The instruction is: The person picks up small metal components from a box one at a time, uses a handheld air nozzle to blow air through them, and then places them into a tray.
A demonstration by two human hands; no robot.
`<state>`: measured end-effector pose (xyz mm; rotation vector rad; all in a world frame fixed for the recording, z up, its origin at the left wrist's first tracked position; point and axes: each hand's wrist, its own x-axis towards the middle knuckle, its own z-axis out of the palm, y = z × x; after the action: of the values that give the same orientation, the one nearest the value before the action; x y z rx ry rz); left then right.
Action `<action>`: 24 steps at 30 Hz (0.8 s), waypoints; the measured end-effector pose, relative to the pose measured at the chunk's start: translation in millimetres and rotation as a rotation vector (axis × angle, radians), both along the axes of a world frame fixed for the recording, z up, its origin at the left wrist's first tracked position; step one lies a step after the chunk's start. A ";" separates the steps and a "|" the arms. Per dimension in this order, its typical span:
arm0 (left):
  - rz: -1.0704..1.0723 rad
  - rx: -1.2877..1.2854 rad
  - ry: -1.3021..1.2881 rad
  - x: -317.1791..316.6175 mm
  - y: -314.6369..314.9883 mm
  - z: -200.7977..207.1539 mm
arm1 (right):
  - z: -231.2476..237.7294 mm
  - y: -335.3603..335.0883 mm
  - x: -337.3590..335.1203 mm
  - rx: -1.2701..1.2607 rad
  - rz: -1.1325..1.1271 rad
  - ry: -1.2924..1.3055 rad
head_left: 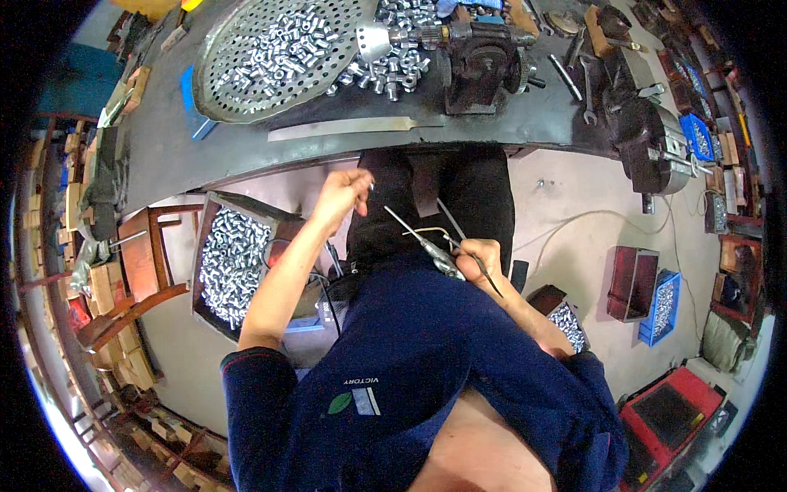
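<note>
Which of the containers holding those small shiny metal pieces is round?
The perforated metal tray on the workbench; others, like the dark bin at left and the blue bin at lower right, are box-shaped.

One head-worn fisheye looks steeply down from near above the hands, workbench topmost

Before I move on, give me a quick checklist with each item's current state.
1. Right grip closed on the slim metal tool: ok.
2. Tool's thin rod apart from the left grip: ok, a gap shows.
3. Small part secure in the left grip: cannot tell; only a shiny bit shows at the fingertips.
4. Box of metal parts within view beside the left forearm: ok.
5. Perforated tray resting on the workbench: ok.
6. Loose tools kept off the bench's near edge: not ok; a flat file lies close by.
</note>
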<state>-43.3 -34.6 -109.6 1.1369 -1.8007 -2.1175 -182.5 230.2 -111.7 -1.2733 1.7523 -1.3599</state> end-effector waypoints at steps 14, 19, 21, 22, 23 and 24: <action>-0.168 0.282 -0.130 2.9 -9.9 -14.6 | -1.7 -7.3 -2.6 -0.014 -0.048 -0.009; -0.205 0.246 -0.209 9.9 -5.8 -16.1 | -10.6 -7.4 -2.3 0.058 -0.064 -0.015; -0.209 0.289 -0.154 11.8 -9.0 -14.4 | -9.8 -6.5 -3.3 0.032 -0.043 -0.016; -0.210 0.311 -0.126 12.3 -10.1 -13.5 | -9.5 -6.1 -3.4 0.019 -0.033 -0.016; -0.201 0.288 -0.131 11.3 -10.2 -11.8 | -11.3 -6.1 -2.7 -0.007 -0.046 -0.033; -0.192 0.266 -0.136 9.5 -9.6 -9.1 | -14.5 -6.0 -1.5 -0.033 -0.059 -0.050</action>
<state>-33.8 -44.3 -118.7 1.2386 -1.7887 -2.5085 -184.0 224.2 -126.2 -1.2040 1.7526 -1.4464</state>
